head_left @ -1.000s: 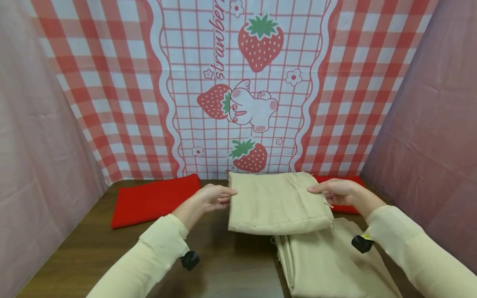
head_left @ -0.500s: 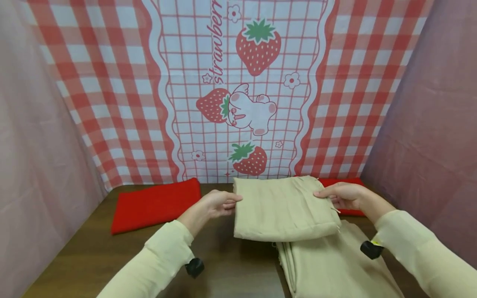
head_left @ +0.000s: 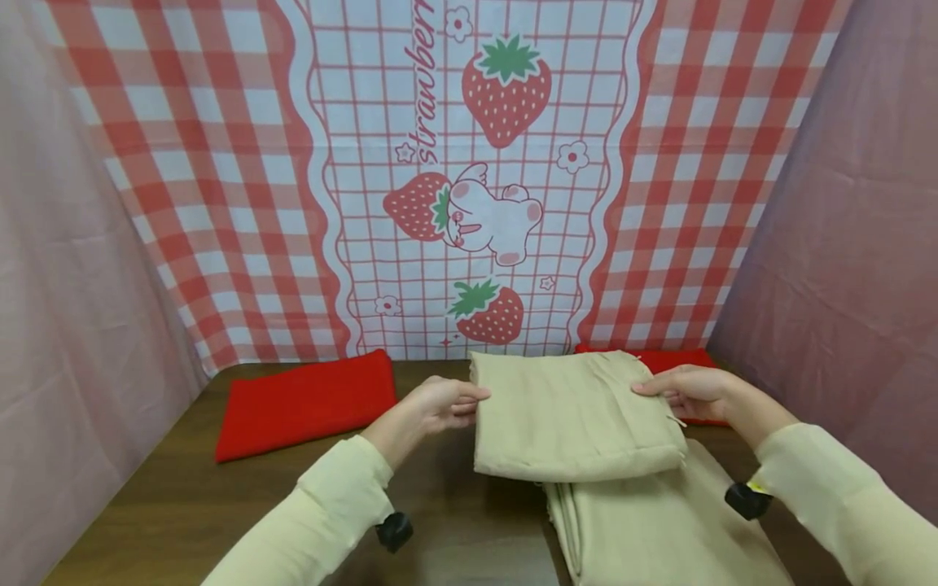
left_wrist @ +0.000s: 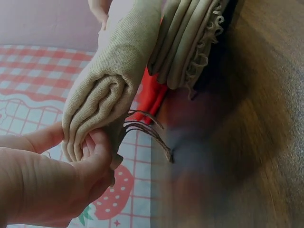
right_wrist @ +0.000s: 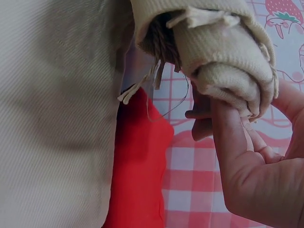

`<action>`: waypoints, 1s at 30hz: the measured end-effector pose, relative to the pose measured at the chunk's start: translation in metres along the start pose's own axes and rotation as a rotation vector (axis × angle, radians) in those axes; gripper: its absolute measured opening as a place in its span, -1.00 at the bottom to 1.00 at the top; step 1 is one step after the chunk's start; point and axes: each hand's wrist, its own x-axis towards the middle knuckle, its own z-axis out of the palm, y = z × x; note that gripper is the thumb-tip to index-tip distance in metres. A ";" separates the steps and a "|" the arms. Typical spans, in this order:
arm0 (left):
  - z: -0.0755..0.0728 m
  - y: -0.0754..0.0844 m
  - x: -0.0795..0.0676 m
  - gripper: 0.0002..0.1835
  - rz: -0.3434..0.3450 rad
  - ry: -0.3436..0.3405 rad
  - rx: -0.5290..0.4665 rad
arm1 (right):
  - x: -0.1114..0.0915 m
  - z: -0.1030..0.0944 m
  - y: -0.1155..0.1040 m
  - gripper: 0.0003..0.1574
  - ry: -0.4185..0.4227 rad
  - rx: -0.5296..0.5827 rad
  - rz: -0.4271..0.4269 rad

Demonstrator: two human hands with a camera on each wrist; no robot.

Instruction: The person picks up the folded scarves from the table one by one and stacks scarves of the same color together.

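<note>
Between both hands hangs a folded beige fringed cloth (head_left: 575, 419), held above the table. My left hand (head_left: 441, 405) pinches its left edge, thumb on top and fingers beneath. At the opposite edge my right hand (head_left: 692, 391) grips it in the same way. The left wrist view shows the rolled layers of the held cloth (left_wrist: 111, 76) and dark loose threads hanging below. In the right wrist view its fringed end (right_wrist: 228, 71) curls over the fingers. Lower right on the table lies a second folded beige cloth (head_left: 652, 529), partly covered by the held one in the head view.
A folded red cloth (head_left: 308, 403) lies at the table's back left. Another red cloth (head_left: 689, 360) at the back right is mostly hidden behind the held cloth and right hand. A strawberry-print checked curtain (head_left: 476, 179) rises behind the wooden table (head_left: 176, 521), with pink drapes (head_left: 828, 203) at the sides.
Both hands have shifted a little to the right, carrying the held beige cloth with them over the second one. The grip of each hand looks the same. The view has tilted slightly.
</note>
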 end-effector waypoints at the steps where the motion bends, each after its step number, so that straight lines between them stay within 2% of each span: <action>1: 0.001 0.000 -0.001 -0.55 0.002 0.004 0.001 | -0.001 -0.001 0.001 -0.74 -0.001 0.002 -0.001; 9: 0.011 0.001 -0.006 -0.60 0.025 -0.006 0.013 | -0.008 -0.008 0.006 -0.72 -0.022 0.006 -0.015; 21: 0.024 -0.003 -0.004 -0.61 0.005 0.003 -0.043 | -0.014 -0.018 0.020 -0.68 -0.039 0.030 -0.019; 30: 0.033 -0.002 -0.006 -0.57 0.007 -0.015 -0.041 | -0.024 -0.025 0.021 -0.68 -0.059 0.042 -0.031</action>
